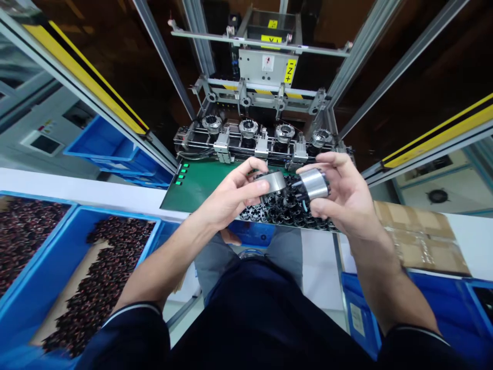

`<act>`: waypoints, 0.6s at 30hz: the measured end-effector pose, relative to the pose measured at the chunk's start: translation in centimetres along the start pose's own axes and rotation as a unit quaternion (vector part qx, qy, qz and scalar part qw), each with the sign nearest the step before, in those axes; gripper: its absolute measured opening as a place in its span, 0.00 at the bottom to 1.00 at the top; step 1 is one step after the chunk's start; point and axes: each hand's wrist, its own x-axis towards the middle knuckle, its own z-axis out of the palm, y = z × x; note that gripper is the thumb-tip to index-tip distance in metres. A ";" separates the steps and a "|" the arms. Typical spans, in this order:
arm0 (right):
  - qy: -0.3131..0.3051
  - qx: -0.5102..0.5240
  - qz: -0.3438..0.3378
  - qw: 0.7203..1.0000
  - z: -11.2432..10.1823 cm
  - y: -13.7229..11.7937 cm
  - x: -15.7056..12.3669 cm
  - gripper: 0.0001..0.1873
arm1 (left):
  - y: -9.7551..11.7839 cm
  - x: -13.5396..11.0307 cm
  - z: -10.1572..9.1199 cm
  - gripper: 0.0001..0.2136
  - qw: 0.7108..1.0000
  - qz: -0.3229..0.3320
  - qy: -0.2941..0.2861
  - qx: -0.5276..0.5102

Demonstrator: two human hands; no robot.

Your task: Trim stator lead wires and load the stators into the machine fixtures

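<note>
- My left hand [234,192] pinches a metal ring [271,182] by its rim, keeping the bore visible.
- My right hand [342,192] is clamped around a steel-sleeved stator [314,184] (windings facing the ring).
- Both are held above the heap of black parts [285,210], before the four-nest fixture [265,136].

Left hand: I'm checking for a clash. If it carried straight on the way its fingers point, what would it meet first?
Probably the metal cylinder in the right hand; depth is unclear.
</note>
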 end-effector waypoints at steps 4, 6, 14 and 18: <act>-0.040 0.036 -0.001 0.999 0.5 0.0 -1.2 0.28 | 0.2 -0.3 0.7 0.35 0.998 -0.035 -0.050 -0.029; -0.047 0.051 -0.007 0.998 0.5 0.2 -1.6 0.26 | 0.1 -0.1 1.0 0.34 0.997 -0.046 -0.056 -0.031; -0.027 0.019 0.035 0.999 0.0 0.8 -2.4 0.28 | -1.2 1.2 1.2 0.30 0.996 -0.056 -0.046 -0.050; -0.025 0.021 0.029 0.999 -0.3 1.6 -2.0 0.21 | -1.5 1.9 0.8 0.31 0.996 -0.069 -0.034 -0.037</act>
